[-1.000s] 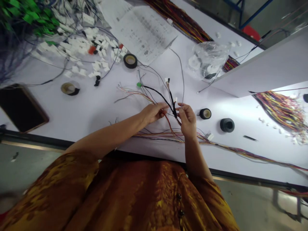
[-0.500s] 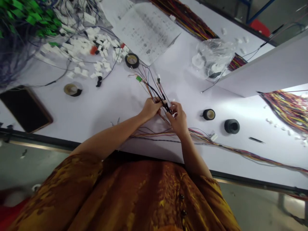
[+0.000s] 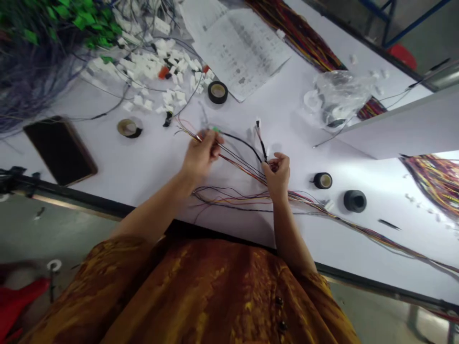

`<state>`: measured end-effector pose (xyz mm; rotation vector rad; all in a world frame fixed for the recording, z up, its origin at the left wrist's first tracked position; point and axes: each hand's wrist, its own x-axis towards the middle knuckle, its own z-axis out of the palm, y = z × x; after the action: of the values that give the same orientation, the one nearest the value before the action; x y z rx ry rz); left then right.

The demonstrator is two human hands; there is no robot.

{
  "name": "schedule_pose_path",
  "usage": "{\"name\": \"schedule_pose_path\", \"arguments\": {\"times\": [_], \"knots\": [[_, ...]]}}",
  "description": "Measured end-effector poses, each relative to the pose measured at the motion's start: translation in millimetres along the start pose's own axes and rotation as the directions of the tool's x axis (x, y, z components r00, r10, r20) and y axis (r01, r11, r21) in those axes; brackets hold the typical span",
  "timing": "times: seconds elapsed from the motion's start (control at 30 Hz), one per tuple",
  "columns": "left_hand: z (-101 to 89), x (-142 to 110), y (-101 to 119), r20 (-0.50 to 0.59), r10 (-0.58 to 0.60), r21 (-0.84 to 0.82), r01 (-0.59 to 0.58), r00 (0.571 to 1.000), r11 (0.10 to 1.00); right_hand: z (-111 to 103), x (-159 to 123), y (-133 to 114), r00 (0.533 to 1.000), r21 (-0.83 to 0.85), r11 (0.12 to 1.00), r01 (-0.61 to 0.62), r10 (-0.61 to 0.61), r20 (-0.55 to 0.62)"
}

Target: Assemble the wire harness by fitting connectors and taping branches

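The left hand [image 3: 201, 153] pinches the thin coloured leads [image 3: 186, 131] while the right hand [image 3: 277, 176] closes on the wire harness [image 3: 244, 165] above the white workbench [image 3: 150, 162]: light, limp strands, best gripped near the stiffer black branch [image 3: 262, 147].

There are 1 left hand [image 3: 201, 154], 1 right hand [image 3: 277, 176], 3 tape rolls [image 3: 217, 92], 1 rubber ring [image 3: 355, 201], 1 phone [image 3: 60, 150], 1 paper sheet [image 3: 240, 48], 1 plastic bag [image 3: 339, 98], 1 black tool [image 3: 389, 224] and 2 buttons [image 3: 278, 301]. The white connectors [image 3: 150, 71] and wires [image 3: 236, 165] are too many to count.
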<state>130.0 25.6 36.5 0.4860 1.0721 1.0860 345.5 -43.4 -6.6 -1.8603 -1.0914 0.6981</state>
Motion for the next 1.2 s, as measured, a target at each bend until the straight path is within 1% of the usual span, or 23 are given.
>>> {"name": "schedule_pose_path", "arguments": {"times": [0.07, 0.13, 0.17, 0.23, 0.27, 0.3, 0.33, 0.37, 0.4, 0.43, 0.47, 0.5, 0.53, 0.6, 0.63, 0.67, 0.7, 0.83, 0.9, 0.97, 1.07, 1.13, 1.2], "knots": [[-22.8, 7, 19, -0.062, 0.043, -0.047, -0.046, 0.997, 0.998, 2, -5, 0, 0.998, -0.065, 0.996, 0.059, -0.058, 0.029], [-40.9, 9, 32, -0.078, 0.036, -0.059, -0.041, 0.996, 0.997, 4, -13, -6, 0.976, -0.166, 0.962, 0.216, -0.217, 0.011], [-47.2, 9, 35, -0.076, 0.025, -0.049, -0.029, 0.997, 0.998, 6, -18, -13, 0.943, -0.216, 0.921, 0.324, -0.332, -0.001], [-54.4, 9, 37, -0.061, 0.018, -0.015, -0.019, 0.998, 1.0, 12, -25, -30, 0.834, -0.252, 0.802, 0.541, -0.551, 0.039], [-56.2, 9, 38, -0.05, 0.026, -0.001, -0.026, 0.998, 1.0, 16, -26, -40, 0.781, -0.219, 0.752, 0.622, -0.616, 0.1], [-57.3, 9, 38, -0.033, 0.033, 0.007, -0.033, 0.999, 0.999, 22, -24, -50, 0.745, -0.158, 0.729, 0.666, -0.643, 0.177], [-58.3, 10, 38, -0.012, 0.038, 0.006, -0.038, 0.999, 0.999, 29, -21, -58, 0.73, -0.087, 0.736, 0.671, -0.634, 0.256], [-59.3, 12, 40, 0.006, 0.036, -0.002, -0.036, 0.999, 0.999, 36, -14, -65, 0.734, -0.026, 0.773, 0.634, -0.591, 0.335], [-60.6, 13, 41, 0.021, 0.026, -0.014, -0.026, 0.999, 1.0, 45, -6, -70, 0.751, 0.015, 0.83, 0.558, -0.512, 0.418], [-62.3, 16, 43, 0.032, 0.013, -0.028, -0.012, 0.999, 1.0, 53, 3, -74, 0.761, 0.038, 0.892, 0.45, -0.406, 0.506], [-64.3, 18, 46, 0.039, 0.0, -0.04, 0.002, 0.999, 0.999, 61, 13, -77, 0.744, 0.05, 0.945, 0.324, -0.287, 0.604], [-66.7, 21, 48, 0.044, -0.011, -0.044, 0.013, 0.999, 0.999, 69, 22, -79, 0.683, 0.055, 0.979, 0.197, -0.177, 0.709], [-69.3, 24, 50, 0.048, -0.015, -0.033, 0.017, 0.999, 0.999, 76, 29, -82, 0.586, 0.051, 0.995, 0.08, -0.088, 0.805], [-75.2, 29, 54, 0.048, 0.003, 0.027, -0.004, 0.999, 1.0, 89, 39, -87, 0.372, 0.036, 0.996, -0.079, -0.004, 0.928], [-78.3, 32, 56, 0.047, 0.02, 0.063, -0.023, 0.999, 0.998, 94, 41, -90, 0.291, 0.03, 0.992, -0.124, 0.007, 0.957], [-81.5, 35, 57, 0.048, 0.036, 0.093, -0.04, 0.998, 0.995, 98, 43, -92, 0.232, 0.024, 0.988, -0.156, 0.013, 0.973], [-84.7, 38, 59, 0.048, 0.045, 0.107, -0.05, 0.998, 0.993, 101, 44, -94, 0.196, 0.02, 0.983, -0.184, 0.016, 0.981], [-94.3, 48, 61, 0.058, 0.023, 0.069, -0.027, 0.998, 0.997, 108, 50, -99, 0.124, -0.004, 0.964, -0.267, 0.038, 0.992], [-95.9, 49, 58, 0.044, 0.079, 0.101, -0.083, 0.996, 0.991, 109, 54, -100, 0.108, -0.032, 0.96, -0.278, 0.064, 0.992], [-95.8, 48, 55, 0.032, 0.204, 0.191, -0.206, 0.978, 0.96, 111, 57, -101, 0.11, -0.047, 0.956, -0.29, 0.082, 0.99], [-96.0, 46, 49, 0.07, 0.374, 0.323, -0.376, 0.925, 0.869, 115, 57, -103, 0.135, -0.023, 0.949, -0.315, 0.069, 0.988], [-97.4, 46, 48, 0.086, 0.431, 0.383, -0.429, 0.898, 0.818, 117, 56, -102, 0.147, 0.007, 0.943, -0.332, 0.044, 0.988], [-99.1, 47, 47, 0.084, 0.461, 0.419, -0.451, 0.883, 0.788, 118, 54, -101, 0.164, 0.035, 0.937, -0.348, 0.024, 0.986]]}}
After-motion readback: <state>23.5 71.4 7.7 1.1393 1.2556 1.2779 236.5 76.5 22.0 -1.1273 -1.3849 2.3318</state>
